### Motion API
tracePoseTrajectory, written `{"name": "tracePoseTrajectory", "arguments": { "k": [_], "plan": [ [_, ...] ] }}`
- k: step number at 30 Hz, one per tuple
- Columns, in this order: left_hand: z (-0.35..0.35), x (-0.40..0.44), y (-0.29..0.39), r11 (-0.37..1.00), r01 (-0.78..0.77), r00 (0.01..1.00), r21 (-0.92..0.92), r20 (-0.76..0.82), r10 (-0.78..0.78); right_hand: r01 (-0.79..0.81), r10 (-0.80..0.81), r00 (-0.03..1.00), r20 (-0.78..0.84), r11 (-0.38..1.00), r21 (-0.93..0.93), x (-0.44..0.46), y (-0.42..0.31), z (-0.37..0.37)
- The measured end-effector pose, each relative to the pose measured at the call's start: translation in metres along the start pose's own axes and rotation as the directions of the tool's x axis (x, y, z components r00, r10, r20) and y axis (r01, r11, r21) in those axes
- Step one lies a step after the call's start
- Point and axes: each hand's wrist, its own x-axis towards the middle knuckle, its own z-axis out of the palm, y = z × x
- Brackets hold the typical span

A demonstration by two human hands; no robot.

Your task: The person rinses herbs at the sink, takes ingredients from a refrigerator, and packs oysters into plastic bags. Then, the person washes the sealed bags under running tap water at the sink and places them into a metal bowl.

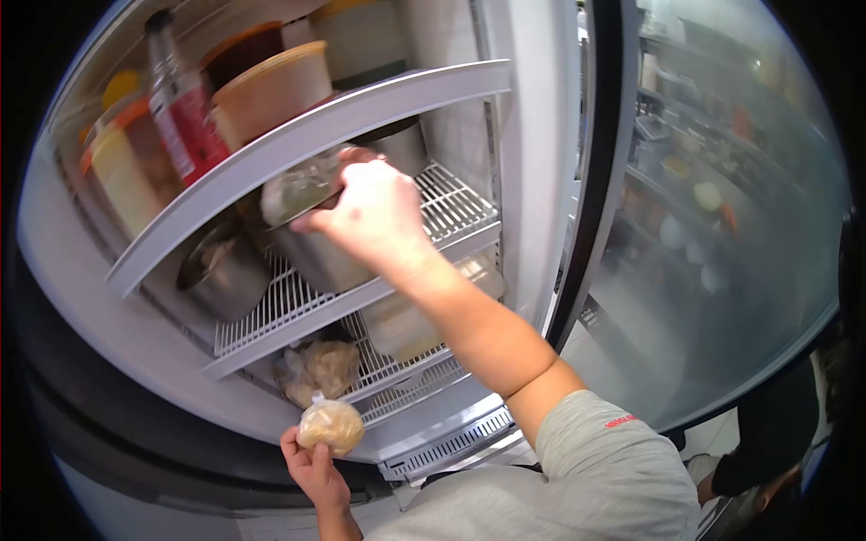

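Observation:
My left hand grips a small knotted clear plastic bag of pale yellow food in front of the lowest shelf. Reaching into the middle shelf, my right hand is closed at the rim of a metal container. Against its fingers lies a clear plastic bag with something greenish inside; whether the fingers also pinch this bag is unclear. Another metal pot stands to the left on the same rack.
The upper shelf holds tubs, a bottle with red contents and a pale squeeze bottle. Below are bagged food and a whitish container. The glass door stands open at right; a person's dark-clothed leg shows beyond.

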Motion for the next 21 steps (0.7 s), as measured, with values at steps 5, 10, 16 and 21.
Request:
{"name": "tracePoseTrajectory", "arguments": {
  "k": [5,10,16,21],
  "plan": [
    [0.013,0.009,0.014,0.997,0.073,0.997,-0.001,0.000,-0.073,0.035,-0.076,0.967,0.243,0.985,0.170,0.012,-0.004,-0.007],
    [0.011,0.009,0.009,0.998,0.061,0.998,-0.022,0.012,-0.061,-0.199,0.330,0.853,0.404,0.922,-0.332,0.080,0.064,-0.016],
    [0.021,0.012,-0.002,0.997,0.064,0.998,-0.041,0.021,-0.063,-0.136,0.350,0.835,0.424,0.879,-0.458,0.106,0.137,0.050],
    [0.025,0.006,-0.011,0.999,0.038,0.999,-0.027,0.029,-0.037,-0.200,0.409,0.836,0.367,0.849,-0.490,0.085,0.109,0.017]
  ]
}}
